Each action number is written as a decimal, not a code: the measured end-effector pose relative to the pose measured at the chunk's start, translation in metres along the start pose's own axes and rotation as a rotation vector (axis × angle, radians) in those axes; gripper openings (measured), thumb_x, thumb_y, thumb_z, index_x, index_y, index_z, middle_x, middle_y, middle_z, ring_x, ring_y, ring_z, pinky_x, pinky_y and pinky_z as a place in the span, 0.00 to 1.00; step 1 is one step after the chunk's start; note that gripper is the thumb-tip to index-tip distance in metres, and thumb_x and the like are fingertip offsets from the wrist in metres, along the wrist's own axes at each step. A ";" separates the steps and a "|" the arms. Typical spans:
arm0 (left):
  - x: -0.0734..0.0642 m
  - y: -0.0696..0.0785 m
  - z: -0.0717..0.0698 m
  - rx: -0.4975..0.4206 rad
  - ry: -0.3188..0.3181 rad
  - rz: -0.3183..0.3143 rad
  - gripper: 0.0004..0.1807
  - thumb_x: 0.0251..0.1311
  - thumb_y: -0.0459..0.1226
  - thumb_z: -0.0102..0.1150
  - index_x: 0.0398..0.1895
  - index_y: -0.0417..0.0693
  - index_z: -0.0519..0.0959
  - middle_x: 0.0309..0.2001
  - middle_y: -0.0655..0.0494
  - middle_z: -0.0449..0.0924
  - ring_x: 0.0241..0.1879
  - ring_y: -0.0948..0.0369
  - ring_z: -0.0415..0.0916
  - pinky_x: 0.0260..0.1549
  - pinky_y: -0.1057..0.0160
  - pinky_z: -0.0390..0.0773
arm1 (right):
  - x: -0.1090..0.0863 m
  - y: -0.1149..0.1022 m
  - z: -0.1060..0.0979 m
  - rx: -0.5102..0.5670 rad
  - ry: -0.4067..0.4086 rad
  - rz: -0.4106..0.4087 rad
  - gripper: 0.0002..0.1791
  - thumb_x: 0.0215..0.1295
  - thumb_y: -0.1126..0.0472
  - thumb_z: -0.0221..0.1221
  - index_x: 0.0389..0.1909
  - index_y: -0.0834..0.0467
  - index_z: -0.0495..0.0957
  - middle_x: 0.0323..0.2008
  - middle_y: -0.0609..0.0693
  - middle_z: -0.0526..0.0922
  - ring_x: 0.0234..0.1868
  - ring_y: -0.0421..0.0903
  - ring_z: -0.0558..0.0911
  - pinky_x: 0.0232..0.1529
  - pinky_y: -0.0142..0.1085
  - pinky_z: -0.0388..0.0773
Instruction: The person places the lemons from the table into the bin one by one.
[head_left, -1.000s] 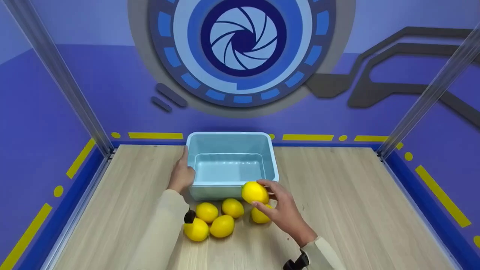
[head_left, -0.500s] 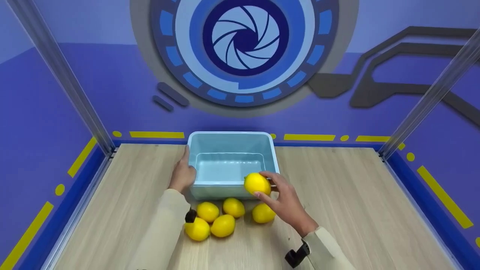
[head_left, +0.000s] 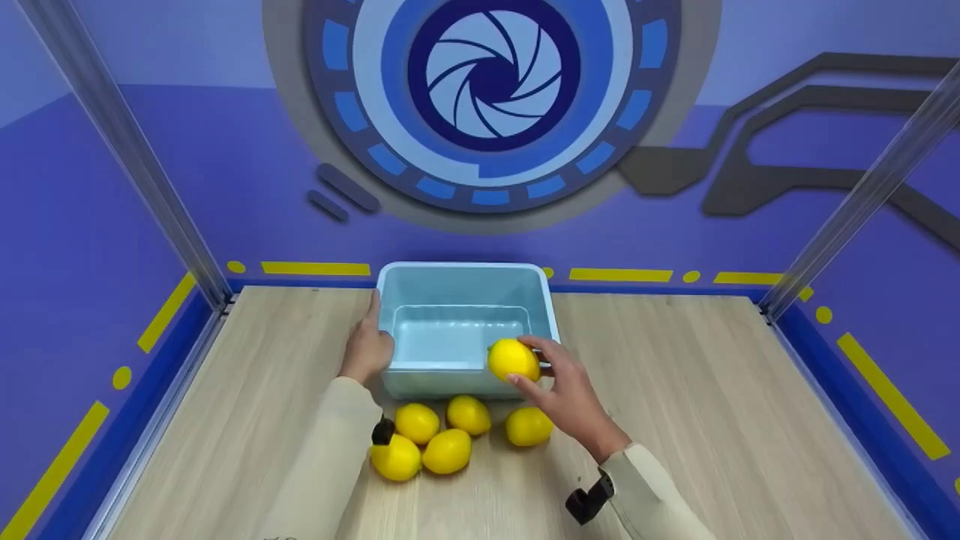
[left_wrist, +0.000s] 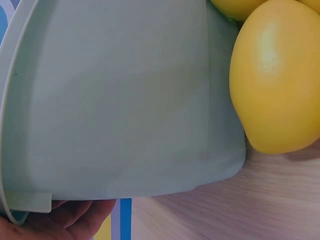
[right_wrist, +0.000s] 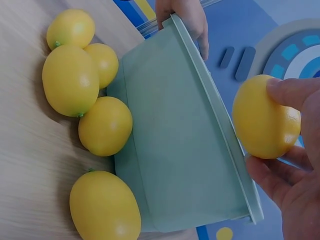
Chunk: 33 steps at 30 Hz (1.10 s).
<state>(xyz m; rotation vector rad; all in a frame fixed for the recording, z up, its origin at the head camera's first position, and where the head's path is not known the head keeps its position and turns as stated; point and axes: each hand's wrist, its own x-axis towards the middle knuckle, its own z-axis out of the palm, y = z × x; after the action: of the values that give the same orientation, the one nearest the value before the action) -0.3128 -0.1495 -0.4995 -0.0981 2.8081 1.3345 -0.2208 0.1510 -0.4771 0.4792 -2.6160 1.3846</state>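
Note:
A light blue plastic bin [head_left: 435,381] stands at the back of the table, its inside bare. My left hand [head_left: 367,349] grips the bin's left rim, and in the left wrist view its fingers [left_wrist: 82,217] show beneath that rim. A yellow lemon [head_left: 513,360] is pinched between the thumb and fingers of my right hand [head_left: 574,394]. It overlaps the bin's front right rim in the head view; in the right wrist view the held lemon [right_wrist: 262,117] is level with the rim. Several more lemons lie before the bin, among them one [head_left: 529,427] below my right hand.
A group of lemons [head_left: 448,451] sits on the wooden table [head_left: 675,420], left of the single one. Blue patterned walls [head_left: 637,225] rise behind and at both sides. Metal posts [head_left: 161,195] stand in the back corners.
My right hand has raised the lemon from in front of the bin's wall up to its front right rim. The left hand keeps its grip on the bin.

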 end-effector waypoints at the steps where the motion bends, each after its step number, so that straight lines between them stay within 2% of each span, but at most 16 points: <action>1: 0.000 0.000 0.000 0.004 0.000 -0.001 0.41 0.63 0.28 0.33 0.78 0.53 0.35 0.75 0.41 0.51 0.68 0.47 0.61 0.71 0.46 0.55 | 0.001 0.000 0.000 0.000 -0.003 0.005 0.29 0.61 0.47 0.63 0.63 0.45 0.70 0.59 0.42 0.75 0.55 0.41 0.76 0.55 0.38 0.79; 9: 0.001 0.001 0.000 -0.002 -0.009 -0.009 0.41 0.63 0.28 0.33 0.78 0.53 0.34 0.76 0.44 0.48 0.72 0.48 0.55 0.72 0.47 0.52 | 0.006 -0.002 0.003 0.006 -0.007 0.019 0.29 0.61 0.49 0.63 0.63 0.45 0.69 0.60 0.42 0.74 0.56 0.43 0.76 0.56 0.39 0.78; 17: 0.001 0.001 0.001 0.009 0.003 -0.008 0.41 0.63 0.28 0.35 0.78 0.53 0.35 0.76 0.43 0.50 0.69 0.49 0.60 0.72 0.47 0.53 | 0.010 -0.003 0.007 0.007 -0.009 -0.030 0.30 0.61 0.49 0.63 0.65 0.49 0.69 0.61 0.44 0.74 0.56 0.44 0.76 0.55 0.40 0.79; 21: 0.001 0.001 0.001 0.008 0.008 -0.001 0.41 0.63 0.28 0.35 0.78 0.53 0.36 0.76 0.43 0.50 0.67 0.49 0.62 0.72 0.47 0.54 | 0.013 -0.003 0.008 0.001 -0.021 -0.038 0.29 0.62 0.49 0.62 0.65 0.46 0.68 0.61 0.45 0.74 0.56 0.44 0.76 0.55 0.41 0.78; 26: 0.001 0.001 0.001 0.008 0.006 -0.006 0.41 0.63 0.28 0.35 0.78 0.53 0.36 0.76 0.44 0.49 0.69 0.50 0.60 0.72 0.48 0.53 | 0.016 -0.006 0.009 -0.025 -0.039 -0.020 0.30 0.63 0.49 0.61 0.66 0.44 0.67 0.62 0.44 0.73 0.57 0.45 0.76 0.57 0.40 0.78; 33: 0.000 -0.001 0.001 0.001 0.009 -0.004 0.40 0.63 0.29 0.33 0.78 0.52 0.36 0.75 0.41 0.53 0.68 0.48 0.61 0.71 0.47 0.55 | 0.021 -0.008 0.011 -0.093 -0.043 -0.032 0.30 0.62 0.50 0.62 0.66 0.46 0.68 0.62 0.44 0.73 0.56 0.44 0.76 0.57 0.39 0.78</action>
<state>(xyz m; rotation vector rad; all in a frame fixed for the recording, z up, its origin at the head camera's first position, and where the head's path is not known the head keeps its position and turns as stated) -0.3131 -0.1489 -0.5008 -0.1093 2.8148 1.3346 -0.2373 0.1335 -0.4718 0.5415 -2.6795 1.2501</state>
